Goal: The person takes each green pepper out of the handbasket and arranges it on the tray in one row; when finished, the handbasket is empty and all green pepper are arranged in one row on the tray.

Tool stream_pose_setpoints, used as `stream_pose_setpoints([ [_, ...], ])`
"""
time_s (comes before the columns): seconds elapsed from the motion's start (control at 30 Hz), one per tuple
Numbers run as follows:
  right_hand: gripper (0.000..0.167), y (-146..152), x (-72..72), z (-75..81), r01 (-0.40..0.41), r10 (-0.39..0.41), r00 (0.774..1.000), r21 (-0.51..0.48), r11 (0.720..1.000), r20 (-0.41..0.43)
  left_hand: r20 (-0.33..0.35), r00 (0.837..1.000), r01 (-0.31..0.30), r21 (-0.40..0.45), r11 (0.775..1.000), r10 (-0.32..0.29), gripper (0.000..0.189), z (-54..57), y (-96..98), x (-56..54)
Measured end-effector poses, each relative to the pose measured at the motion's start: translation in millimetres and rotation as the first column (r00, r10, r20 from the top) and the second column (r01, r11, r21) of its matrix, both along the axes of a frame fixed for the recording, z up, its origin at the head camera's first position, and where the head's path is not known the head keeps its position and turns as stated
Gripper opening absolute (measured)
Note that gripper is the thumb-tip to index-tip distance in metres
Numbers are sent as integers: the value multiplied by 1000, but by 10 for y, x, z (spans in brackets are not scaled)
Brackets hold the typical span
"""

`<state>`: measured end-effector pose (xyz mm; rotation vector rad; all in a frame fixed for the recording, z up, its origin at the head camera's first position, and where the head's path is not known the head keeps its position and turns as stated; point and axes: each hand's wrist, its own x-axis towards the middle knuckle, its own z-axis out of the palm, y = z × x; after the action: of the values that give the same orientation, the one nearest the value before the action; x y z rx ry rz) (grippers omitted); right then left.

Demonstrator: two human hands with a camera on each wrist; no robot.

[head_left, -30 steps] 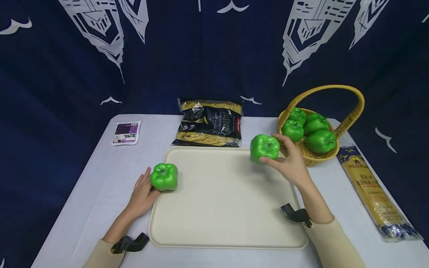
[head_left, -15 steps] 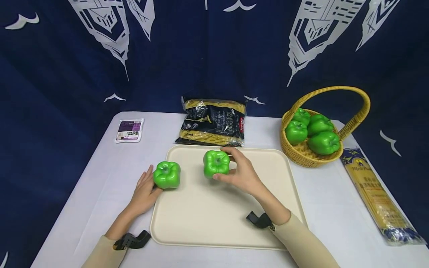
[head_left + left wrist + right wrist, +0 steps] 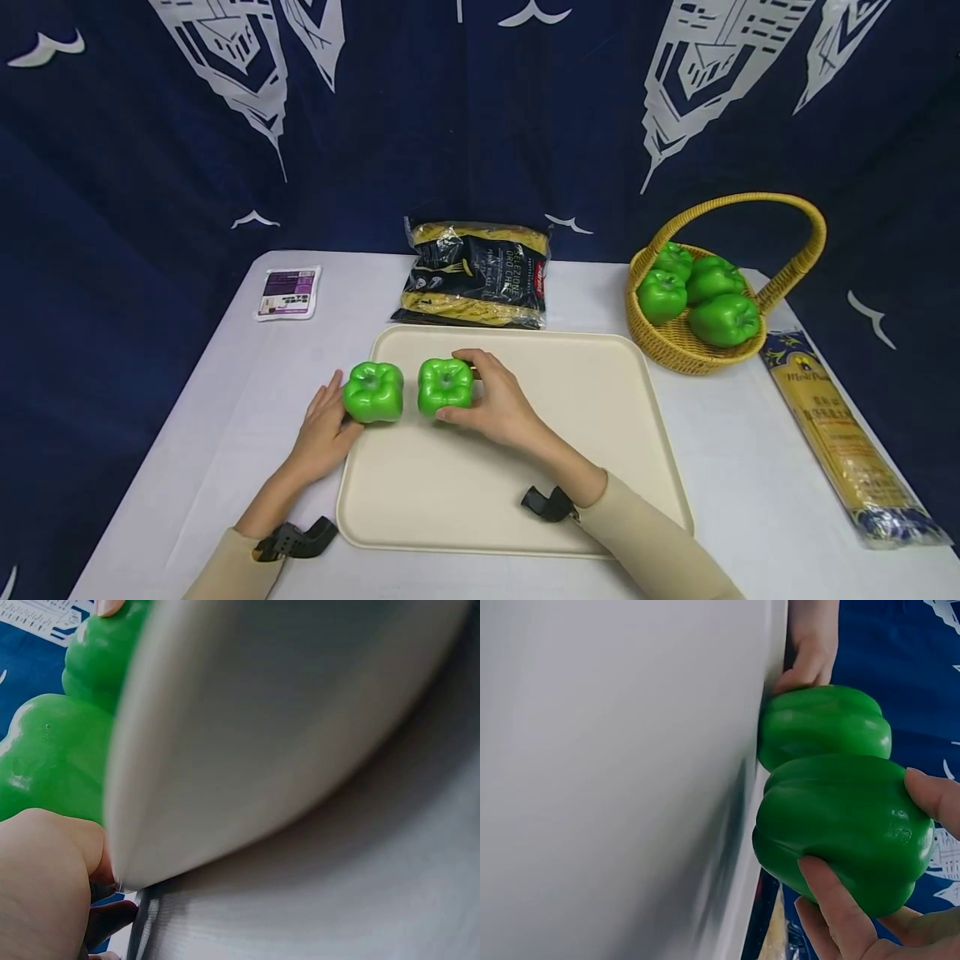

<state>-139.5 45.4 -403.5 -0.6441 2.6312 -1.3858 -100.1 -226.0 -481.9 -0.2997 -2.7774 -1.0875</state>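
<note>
Over the left part of the beige tray (image 3: pixel 525 500), my right hand (image 3: pixel 504 408) grips a green bell pepper (image 3: pixel 444 387) between thumb and fingers. In the right wrist view, those fingertips (image 3: pixel 832 900) spread around the pepper (image 3: pixel 840 817). A second green bell pepper (image 3: pixel 372 392) sits at the tray's left edge, a small gap from the held one. My left hand (image 3: pixel 318 437) lies beside it with fairly straight fingers, and its thumb seems to touch the pepper's near side. In the left wrist view the tray rim (image 3: pixel 142 787) hides part of both peppers.
A wicker basket (image 3: pixel 686 362) with several green peppers stands at the back right. Behind the tray lies a black pasta bag (image 3: pixel 476 275); a long spaghetti pack (image 3: pixel 847 433) lies at right. A small white-and-purple packet (image 3: pixel 288 293) is at the back left.
My right hand has carried its pepper leftward from near the basket to close by the other pepper. My left hand and its pepper have stayed in place.
</note>
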Motion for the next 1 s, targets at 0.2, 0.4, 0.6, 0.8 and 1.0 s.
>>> stream_pose_setpoints([
  [0.2, 75, -79, 14, -43, 4, -4, 1000, 4, 1000, -3, 41, 999, 2, -23, 1000, -1, 55, 18, -9, -8],
  [0.4, 81, -151, 39, -92, 16, -16, 1000, 8, 1000, -6, 40, 999, 1, -17, 1000, 0, 54, 35, -1, 1],
  [0.6, 82, -145, 52, -85, 10, -10, 1000, -5, 1000, 8, 36, 999, 5, -26, 1000, -4, 54, 27, 2, -6],
  [0.8, 85, -128, 33, -101, -16, 16, 999, -11, 1000, 28, 36, 999, 6, -23, 1000, -5, 53, 36, 4, -7],
  [1.0, 86, -115, 33, -118, -48, 48, 999, -11, 999, -6, 33, 999, 5, -22, 1000, -4, 53, 28, -3, -6],
])
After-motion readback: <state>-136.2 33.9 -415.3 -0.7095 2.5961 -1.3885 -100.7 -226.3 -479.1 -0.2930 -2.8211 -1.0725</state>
